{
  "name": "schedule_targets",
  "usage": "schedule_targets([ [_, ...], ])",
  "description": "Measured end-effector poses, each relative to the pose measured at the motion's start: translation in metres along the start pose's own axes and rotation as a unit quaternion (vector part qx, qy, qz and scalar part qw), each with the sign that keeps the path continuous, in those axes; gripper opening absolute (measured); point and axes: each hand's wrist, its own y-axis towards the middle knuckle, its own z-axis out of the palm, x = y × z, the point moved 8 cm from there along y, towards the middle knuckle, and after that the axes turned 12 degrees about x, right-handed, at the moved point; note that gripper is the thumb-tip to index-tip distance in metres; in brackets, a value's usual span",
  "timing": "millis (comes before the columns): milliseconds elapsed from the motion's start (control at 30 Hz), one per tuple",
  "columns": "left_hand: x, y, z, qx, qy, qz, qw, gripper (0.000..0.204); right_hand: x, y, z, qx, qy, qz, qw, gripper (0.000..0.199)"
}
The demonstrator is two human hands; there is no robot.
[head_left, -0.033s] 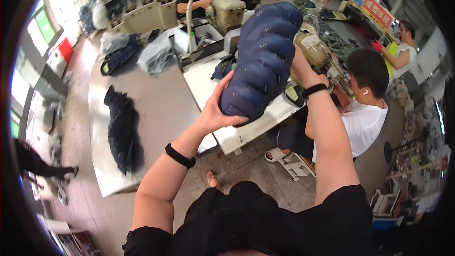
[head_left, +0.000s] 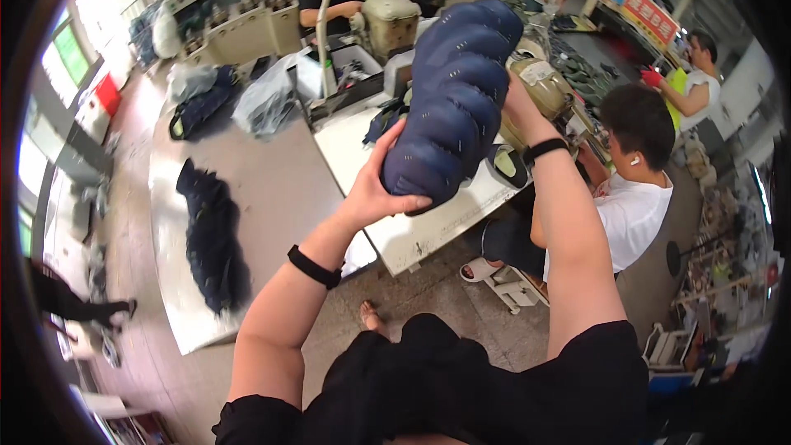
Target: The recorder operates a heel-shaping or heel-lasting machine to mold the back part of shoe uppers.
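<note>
The navy ridged bundle (head_left: 456,86) is held in the air between both hands, tilted, above the white desk (head_left: 395,235). The left hand (head_left: 377,181) grips the lower end: its thumb lies across the bottom edge and its fingers clasp the left side. The right hand (head_left: 517,103) contacts the right side; its fingers are hidden, so their state cannot be determined. A dark bundle (head_left: 212,235) lies on the beige desk (head_left: 284,214) at left.
</note>
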Motion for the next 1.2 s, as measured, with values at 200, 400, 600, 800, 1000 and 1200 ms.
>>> schedule_targets([
  [200, 0.047, 0.063, -0.059, 0.028, -0.012, 0.009, 0.999, 0.115, -0.044, 0.055, -0.032, -0.053, 0.081, 0.039, 0.995, 0.044],
  [400, 0.066, 0.035, -0.074, 0.055, -0.006, -0.063, 0.996, 0.112, -0.114, 0.008, 0.030, -0.043, 0.325, 0.073, 0.942, 0.053],
  [600, 0.075, 0.039, -0.079, 0.083, 0.040, -0.123, 0.988, 0.106, -0.178, -0.010, 0.060, -0.091, 0.505, 0.050, 0.857, 0.059],
  [800, 0.067, 0.064, -0.058, 0.081, 0.069, -0.192, 0.976, 0.115, -0.181, -0.009, 0.048, 0.022, 0.509, 0.065, 0.858, 0.119],
  [1000, 0.088, 0.086, -0.043, 0.076, 0.062, -0.238, 0.966, 0.129, -0.207, -0.017, 0.039, 0.003, 0.451, 0.165, 0.877, 0.091],
  [1200, 0.103, 0.094, -0.039, 0.061, 0.027, -0.322, 0.945, 0.123, -0.229, -0.013, 0.077, 0.078, 0.468, 0.191, 0.859, 0.051],
])
